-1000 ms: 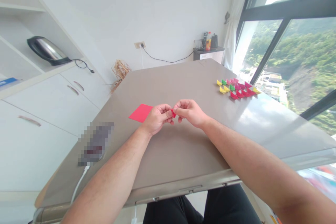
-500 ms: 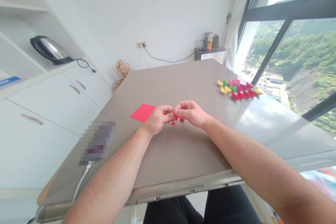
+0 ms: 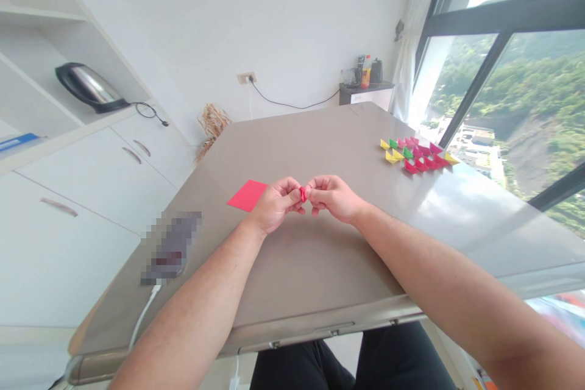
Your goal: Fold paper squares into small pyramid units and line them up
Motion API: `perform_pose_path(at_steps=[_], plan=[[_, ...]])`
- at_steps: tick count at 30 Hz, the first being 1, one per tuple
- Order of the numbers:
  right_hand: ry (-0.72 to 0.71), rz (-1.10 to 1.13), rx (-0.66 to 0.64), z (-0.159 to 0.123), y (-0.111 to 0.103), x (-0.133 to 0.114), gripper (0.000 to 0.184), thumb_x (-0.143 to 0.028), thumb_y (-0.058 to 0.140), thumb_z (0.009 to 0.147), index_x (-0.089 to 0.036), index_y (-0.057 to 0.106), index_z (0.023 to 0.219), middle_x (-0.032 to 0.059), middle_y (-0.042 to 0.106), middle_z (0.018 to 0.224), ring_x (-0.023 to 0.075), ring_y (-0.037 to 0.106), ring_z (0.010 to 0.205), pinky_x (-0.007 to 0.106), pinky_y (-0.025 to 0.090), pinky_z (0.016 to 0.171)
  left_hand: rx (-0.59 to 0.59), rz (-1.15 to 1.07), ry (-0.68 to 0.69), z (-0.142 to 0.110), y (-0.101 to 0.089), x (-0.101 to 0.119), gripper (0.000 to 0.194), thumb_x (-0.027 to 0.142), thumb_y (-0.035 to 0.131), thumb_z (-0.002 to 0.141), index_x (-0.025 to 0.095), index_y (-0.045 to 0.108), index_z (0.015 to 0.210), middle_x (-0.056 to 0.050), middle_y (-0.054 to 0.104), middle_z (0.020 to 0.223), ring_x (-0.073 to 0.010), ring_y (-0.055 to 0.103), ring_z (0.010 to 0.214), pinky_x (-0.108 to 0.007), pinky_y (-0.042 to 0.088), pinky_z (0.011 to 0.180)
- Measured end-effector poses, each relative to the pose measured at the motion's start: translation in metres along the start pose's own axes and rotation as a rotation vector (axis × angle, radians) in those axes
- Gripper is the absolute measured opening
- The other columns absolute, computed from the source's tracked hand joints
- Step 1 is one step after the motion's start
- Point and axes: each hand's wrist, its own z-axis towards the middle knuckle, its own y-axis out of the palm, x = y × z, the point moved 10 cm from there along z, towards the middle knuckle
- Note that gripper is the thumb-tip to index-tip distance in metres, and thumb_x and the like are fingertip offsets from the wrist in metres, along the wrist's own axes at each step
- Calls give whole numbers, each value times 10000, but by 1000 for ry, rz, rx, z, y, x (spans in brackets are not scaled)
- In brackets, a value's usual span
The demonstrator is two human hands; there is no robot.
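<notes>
Both my hands meet above the middle of the grey-brown table [image 3: 320, 268]. My left hand [image 3: 274, 204] and my right hand [image 3: 331, 196] each pinch a small folded piece of red paper [image 3: 302, 194] between thumb and fingers; only a sliver of it shows between the fingertips. A flat stack of red paper sheets [image 3: 247, 195] lies on the table just left of my left hand. A cluster of several small folded paper pieces [image 3: 415, 155], red, yellow, green and pink, lies on the table at the far right.
A blurred-out flat device [image 3: 170, 248] with a white cable [image 3: 141, 317] lies near the table's left front corner. A kettle [image 3: 89, 86] stands on the white cabinet at left. A big window fills the right side. A small stand with bottles [image 3: 365, 76] is behind the table.
My hands have stayed in place; the fingers have pressed the red paper tighter, so less of it shows. The view has shifted slightly.
</notes>
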Motion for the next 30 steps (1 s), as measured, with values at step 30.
perform_pose_path(at_steps=[30], plan=[[-35, 0, 47, 0, 13, 0, 454, -608, 732, 810, -199, 559, 716, -24, 522, 640, 135, 560, 655, 279, 533, 577, 60, -150, 15, 3, 2, 0, 384, 465, 832, 772, 158, 603, 793, 5, 617, 655, -133, 623, 590, -257, 528, 540]])
